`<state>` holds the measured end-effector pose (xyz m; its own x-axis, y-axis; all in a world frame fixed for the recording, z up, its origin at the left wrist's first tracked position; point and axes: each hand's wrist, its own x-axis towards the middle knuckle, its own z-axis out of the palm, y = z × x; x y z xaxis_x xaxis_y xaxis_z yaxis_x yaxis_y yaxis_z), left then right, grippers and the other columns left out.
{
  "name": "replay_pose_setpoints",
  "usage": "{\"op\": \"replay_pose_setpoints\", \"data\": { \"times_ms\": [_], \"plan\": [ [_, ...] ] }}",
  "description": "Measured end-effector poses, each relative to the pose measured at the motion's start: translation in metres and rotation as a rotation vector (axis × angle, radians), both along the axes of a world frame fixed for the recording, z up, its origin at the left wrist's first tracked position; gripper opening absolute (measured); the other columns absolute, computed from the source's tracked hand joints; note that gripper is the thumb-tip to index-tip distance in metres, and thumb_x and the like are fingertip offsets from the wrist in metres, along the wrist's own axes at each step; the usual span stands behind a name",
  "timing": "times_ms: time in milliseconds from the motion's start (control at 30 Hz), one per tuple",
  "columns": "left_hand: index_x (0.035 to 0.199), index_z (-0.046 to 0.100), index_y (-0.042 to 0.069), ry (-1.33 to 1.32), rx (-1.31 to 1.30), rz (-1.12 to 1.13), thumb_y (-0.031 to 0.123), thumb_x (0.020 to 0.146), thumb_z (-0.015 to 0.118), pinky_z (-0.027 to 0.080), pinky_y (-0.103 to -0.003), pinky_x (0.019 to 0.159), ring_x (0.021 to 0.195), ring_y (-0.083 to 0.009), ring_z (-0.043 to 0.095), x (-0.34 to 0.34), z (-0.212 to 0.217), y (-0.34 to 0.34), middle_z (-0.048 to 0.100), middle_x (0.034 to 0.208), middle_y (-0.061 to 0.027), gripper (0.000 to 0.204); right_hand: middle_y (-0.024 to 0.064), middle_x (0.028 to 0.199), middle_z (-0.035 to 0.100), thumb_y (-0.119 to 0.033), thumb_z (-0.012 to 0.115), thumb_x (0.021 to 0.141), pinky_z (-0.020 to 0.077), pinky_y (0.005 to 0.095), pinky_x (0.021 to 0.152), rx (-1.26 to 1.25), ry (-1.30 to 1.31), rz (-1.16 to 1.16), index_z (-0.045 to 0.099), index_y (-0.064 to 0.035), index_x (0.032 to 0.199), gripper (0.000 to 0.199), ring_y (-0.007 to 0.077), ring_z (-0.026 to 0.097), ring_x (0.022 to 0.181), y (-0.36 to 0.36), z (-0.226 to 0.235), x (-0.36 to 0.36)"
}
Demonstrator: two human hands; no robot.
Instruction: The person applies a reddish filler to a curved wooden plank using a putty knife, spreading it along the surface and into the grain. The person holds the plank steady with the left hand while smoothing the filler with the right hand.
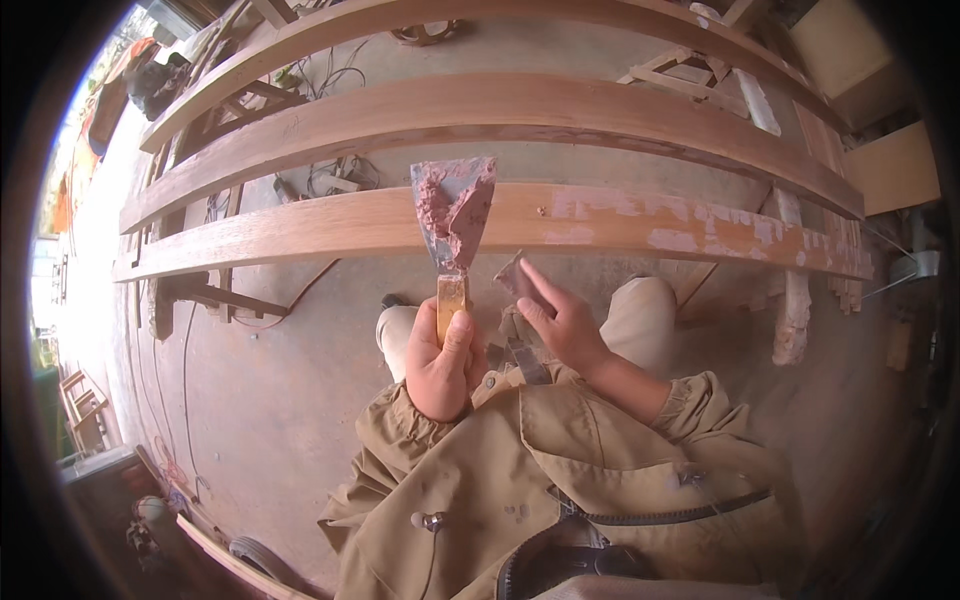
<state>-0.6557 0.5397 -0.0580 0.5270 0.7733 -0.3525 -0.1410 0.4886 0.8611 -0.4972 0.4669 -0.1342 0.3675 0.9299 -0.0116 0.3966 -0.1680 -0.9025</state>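
My left hand (443, 372) is closed around the yellowish handle of a putty knife (468, 185). The blade points up and away from me, loaded with thick pink filler (436, 205). To its right, my right hand (572, 328) pinches a small flat scraper (514, 281) between thumb and fingers; its edge looks smeared, and its full shape is partly hidden. Just beyond both hands runs the nearest wooden board (340, 226), which the knife blade overlaps in view. Pale pink filler patches (672, 240) cover much of that board's right half.
Two more long boards, a middle one (420, 108) and a far one (400, 18), run parallel behind. Wooden supports (790, 315) hold them at the sides. Cables (343, 177) lie on the concrete floor (270, 375). A tyre (262, 558) sits at the lower left.
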Motion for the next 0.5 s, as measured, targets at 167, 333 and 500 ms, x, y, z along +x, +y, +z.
{"op": "replay_pose_setpoints", "data": {
  "times_ms": [167,333,500],
  "plan": [
    [0.113,0.044,-0.002,-0.002,-0.110,-0.194,0.023,0.094,0.052,0.030,-0.019,0.038,0.043,-0.0052,0.038,-0.029,-0.027,0.016,0.048,0.065,-0.0007,0.032,0.0147,0.123,0.057,-0.022,0.062,0.086,0.0430,0.0292,0.092,0.037,0.151,0.014,0.051,-0.0101,0.128,0.045,0.0200,0.057,0.110,0.043,0.074,0.067],
    [0.120,0.043,-0.002,0.126,-0.128,-0.289,0.023,0.093,0.055,0.030,-0.019,0.039,0.045,-0.0055,0.038,-0.035,-0.034,0.016,0.047,0.066,-0.0007,0.039,0.0102,0.114,0.062,-0.024,0.065,0.081,0.0455,0.0335,0.088,-0.228,-0.289,0.448,0.059,-0.0150,0.120,0.041,0.0272,0.060,0.102,0.082,0.125,0.071],
    [0.120,0.044,-0.001,0.160,-0.104,-0.348,0.025,0.091,0.057,0.031,-0.020,0.040,0.045,-0.0053,0.040,-0.038,-0.034,0.020,0.049,0.067,-0.0005,0.041,0.0124,0.106,0.064,-0.023,0.063,0.078,0.0466,0.0361,0.083,-0.276,-0.420,0.541,0.062,-0.0194,0.116,0.038,0.0307,0.060,0.094,0.098,0.117,0.067]
  ]
}}
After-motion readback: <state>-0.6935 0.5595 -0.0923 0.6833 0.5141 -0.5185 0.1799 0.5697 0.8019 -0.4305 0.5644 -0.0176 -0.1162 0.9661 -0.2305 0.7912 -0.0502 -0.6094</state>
